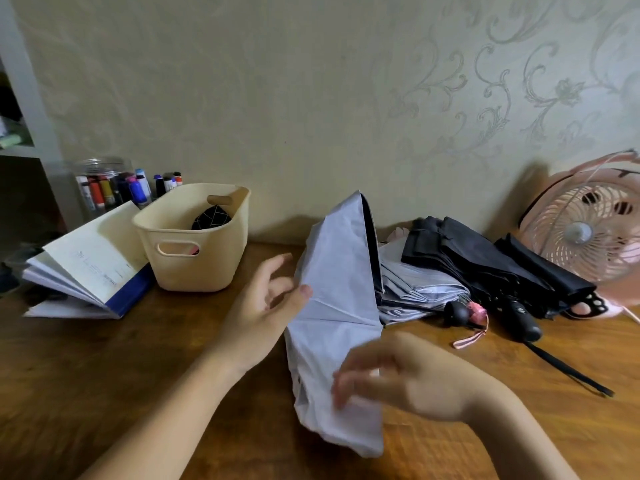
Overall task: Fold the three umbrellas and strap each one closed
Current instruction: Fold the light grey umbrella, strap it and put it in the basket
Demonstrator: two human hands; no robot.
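A pale lilac-grey umbrella point(337, 306) with a dark lining stands tilted in front of me, its panels loose and unstrapped. My left hand point(263, 306) holds its left edge, thumb pressed on the fabric and the other fingers spread. Lower down, my right hand point(391, 375) lies against the cloth with blurred fingers. Behind, a second silver-grey umbrella point(415, 289) with a black and pink handle lies on the table point(121, 358). To its right lies a black umbrella point(491, 265) with a black handle and wrist strap.
A cream plastic basket point(194, 237) stands at the back left, beside an open book point(90, 268) and a jar of markers point(104, 188). A pink desk fan point(588, 233) stands at the back right against the wallpapered wall.
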